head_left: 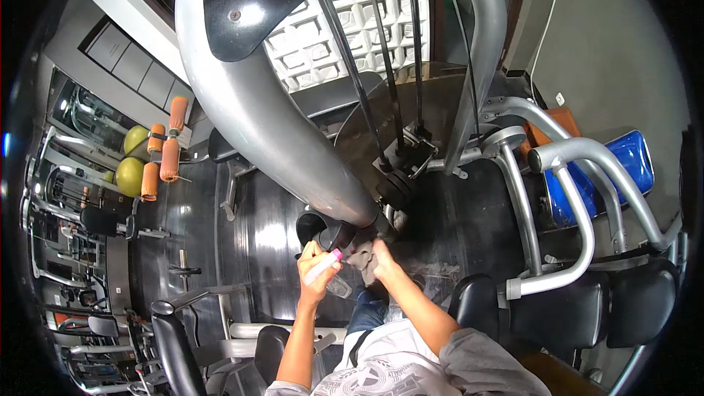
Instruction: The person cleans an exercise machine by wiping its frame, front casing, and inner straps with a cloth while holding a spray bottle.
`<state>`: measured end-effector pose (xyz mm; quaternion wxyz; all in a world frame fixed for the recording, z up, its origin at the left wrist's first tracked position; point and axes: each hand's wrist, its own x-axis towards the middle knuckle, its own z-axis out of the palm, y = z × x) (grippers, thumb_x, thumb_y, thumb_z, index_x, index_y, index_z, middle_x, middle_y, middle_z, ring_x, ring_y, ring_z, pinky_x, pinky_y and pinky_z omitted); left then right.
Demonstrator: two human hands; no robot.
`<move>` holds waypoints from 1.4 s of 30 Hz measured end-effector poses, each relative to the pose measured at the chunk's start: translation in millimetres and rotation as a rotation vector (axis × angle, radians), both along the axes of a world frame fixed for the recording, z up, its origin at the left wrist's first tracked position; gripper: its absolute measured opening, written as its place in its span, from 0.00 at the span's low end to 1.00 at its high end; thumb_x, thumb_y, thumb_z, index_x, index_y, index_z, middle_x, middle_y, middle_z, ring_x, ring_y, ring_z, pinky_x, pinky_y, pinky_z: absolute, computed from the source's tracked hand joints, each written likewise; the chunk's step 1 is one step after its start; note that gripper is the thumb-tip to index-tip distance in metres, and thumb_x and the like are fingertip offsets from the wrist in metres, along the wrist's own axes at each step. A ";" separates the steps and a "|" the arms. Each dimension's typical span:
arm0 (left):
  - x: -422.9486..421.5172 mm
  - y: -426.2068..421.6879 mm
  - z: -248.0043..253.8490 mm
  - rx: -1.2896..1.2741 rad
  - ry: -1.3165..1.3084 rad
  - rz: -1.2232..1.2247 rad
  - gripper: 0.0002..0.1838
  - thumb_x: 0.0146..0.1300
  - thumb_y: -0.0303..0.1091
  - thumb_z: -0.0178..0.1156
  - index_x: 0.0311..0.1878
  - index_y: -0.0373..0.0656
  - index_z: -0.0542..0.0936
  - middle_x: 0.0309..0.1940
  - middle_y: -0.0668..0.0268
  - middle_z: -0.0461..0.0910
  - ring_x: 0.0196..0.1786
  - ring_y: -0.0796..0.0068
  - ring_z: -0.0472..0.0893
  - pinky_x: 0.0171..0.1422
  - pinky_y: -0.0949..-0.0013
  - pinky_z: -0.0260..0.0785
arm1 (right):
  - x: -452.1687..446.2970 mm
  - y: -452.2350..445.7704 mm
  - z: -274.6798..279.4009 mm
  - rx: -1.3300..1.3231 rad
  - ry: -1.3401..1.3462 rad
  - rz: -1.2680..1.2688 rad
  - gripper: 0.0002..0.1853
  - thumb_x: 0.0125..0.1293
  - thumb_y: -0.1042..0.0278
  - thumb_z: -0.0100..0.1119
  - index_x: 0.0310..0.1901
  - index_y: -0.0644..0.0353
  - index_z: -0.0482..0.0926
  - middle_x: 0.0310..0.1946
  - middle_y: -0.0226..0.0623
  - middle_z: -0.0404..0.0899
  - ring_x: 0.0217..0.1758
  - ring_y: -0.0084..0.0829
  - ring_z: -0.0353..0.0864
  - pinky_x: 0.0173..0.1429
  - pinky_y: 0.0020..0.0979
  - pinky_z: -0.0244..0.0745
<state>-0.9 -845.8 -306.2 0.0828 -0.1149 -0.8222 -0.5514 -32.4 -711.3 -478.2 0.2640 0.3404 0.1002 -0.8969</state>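
Observation:
My left hand (312,279) is closed around a spray bottle (321,267) with a white head and a pink tip. Its clear body seems to hang below my fingers. A grey cloth (362,258) is bunched under my right hand (383,259), which presses it near the lower end of the machine's thick silver tube (293,132). My right fingers are partly hidden by the cloth and the tube. Both hands are close together, just beyond my legs.
Black guide rods (389,66) and a weight stack rise ahead. To the right are curved silver bars (587,198), black pads (557,312) and a blue pad (631,165). Orange foam rollers (170,158) and yellow-green balls (130,176) stand at left, above dark flooring.

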 end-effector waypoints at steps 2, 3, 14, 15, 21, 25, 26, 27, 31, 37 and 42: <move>-1.9 -1.7 0.1 -0.009 -0.004 -0.014 0.15 0.46 0.43 0.67 0.26 0.39 0.84 0.20 0.65 0.68 0.29 0.69 0.63 0.35 0.65 0.55 | -7.6 -5.4 -18.2 -0.117 0.120 0.055 0.17 0.76 0.51 0.44 0.41 0.53 0.79 0.31 0.34 0.82 0.34 0.32 0.83 0.41 0.37 0.83; -2.7 -2.5 0.7 -0.003 -0.003 -0.020 0.15 0.46 0.43 0.67 0.26 0.39 0.84 0.20 0.65 0.68 0.29 0.69 0.63 0.35 0.65 0.55 | -12.4 -14.9 -40.9 -0.111 0.122 0.050 0.17 0.76 0.51 0.44 0.41 0.53 0.79 0.31 0.34 0.82 0.34 0.32 0.83 0.41 0.37 0.83; -13.9 -14.8 -3.1 0.042 -0.080 -0.180 0.15 0.50 0.43 0.67 0.27 0.38 0.84 0.21 0.65 0.69 0.29 0.71 0.65 0.34 0.66 0.56 | 16.2 -13.1 -15.7 0.890 0.083 -0.044 0.28 0.73 0.46 0.51 0.55 0.68 0.78 0.53 0.46 0.79 0.55 0.42 0.79 0.59 0.38 0.72; -14.9 -16.0 -4.2 0.049 -0.071 -0.197 0.14 0.50 0.41 0.67 0.27 0.38 0.83 0.21 0.64 0.67 0.28 0.70 0.65 0.34 0.65 0.56 | 16.1 -8.8 11.1 0.900 0.080 -0.061 0.28 0.73 0.46 0.51 0.55 0.68 0.78 0.53 0.46 0.79 0.55 0.42 0.79 0.59 0.38 0.72; -20.9 -20.6 -7.4 0.132 -0.155 -0.273 0.17 0.49 0.45 0.64 0.25 0.38 0.85 0.21 0.65 0.73 0.30 0.72 0.67 0.35 0.67 0.58 | 6.5 -7.7 79.4 1.777 0.469 -0.247 0.20 0.64 0.59 0.61 0.49 0.67 0.77 0.42 0.47 0.77 0.50 0.49 0.79 0.60 0.39 0.69; -24.5 -20.7 -5.2 0.106 -0.178 -0.284 0.18 0.50 0.46 0.63 0.26 0.36 0.85 0.22 0.65 0.74 0.31 0.73 0.68 0.34 0.68 0.59 | 11.4 -12.7 120.1 1.845 0.586 -0.368 0.15 0.57 0.69 0.64 0.42 0.68 0.75 0.40 0.49 0.75 0.46 0.53 0.78 0.51 0.44 0.73; -24.4 -20.8 -5.5 0.126 -0.187 -0.288 0.19 0.51 0.46 0.63 0.26 0.36 0.85 0.22 0.65 0.74 0.30 0.74 0.68 0.34 0.68 0.59 | 12.8 -13.1 119.8 1.894 0.612 -0.367 0.15 0.57 0.71 0.64 0.44 0.67 0.73 0.40 0.50 0.76 0.44 0.55 0.79 0.48 0.45 0.73; -24.6 -21.7 -6.8 0.124 -0.186 -0.296 0.19 0.51 0.46 0.63 0.26 0.36 0.85 0.22 0.65 0.74 0.30 0.74 0.68 0.34 0.68 0.59 | 14.3 -13.9 112.3 1.896 0.605 -0.374 0.15 0.57 0.71 0.64 0.44 0.67 0.73 0.40 0.50 0.76 0.44 0.55 0.79 0.48 0.45 0.73; -25.5 -21.4 -3.6 0.140 -0.204 -0.307 0.18 0.52 0.46 0.64 0.26 0.36 0.85 0.23 0.66 0.72 0.30 0.74 0.67 0.34 0.68 0.59 | 9.7 -17.2 79.1 1.702 0.465 -0.436 0.22 0.59 0.70 0.63 0.53 0.61 0.68 0.41 0.58 0.79 0.47 0.60 0.80 0.50 0.49 0.73; -25.5 -19.5 -3.1 0.121 -0.147 -0.293 0.20 0.55 0.48 0.66 0.27 0.37 0.85 0.23 0.67 0.69 0.30 0.74 0.67 0.34 0.68 0.58 | 1.0 1.1 37.1 1.584 0.314 -0.300 0.22 0.62 0.67 0.62 0.58 0.57 0.72 0.48 0.53 0.83 0.54 0.56 0.81 0.56 0.45 0.74; -22.0 -15.4 -5.4 0.075 -0.080 -0.250 0.18 0.56 0.46 0.67 0.28 0.37 0.86 0.23 0.67 0.68 0.29 0.74 0.67 0.33 0.67 0.58 | -18.8 27.0 55.0 1.576 0.163 -0.044 0.21 0.60 0.59 0.62 0.54 0.58 0.81 0.47 0.51 0.85 0.55 0.53 0.82 0.59 0.44 0.74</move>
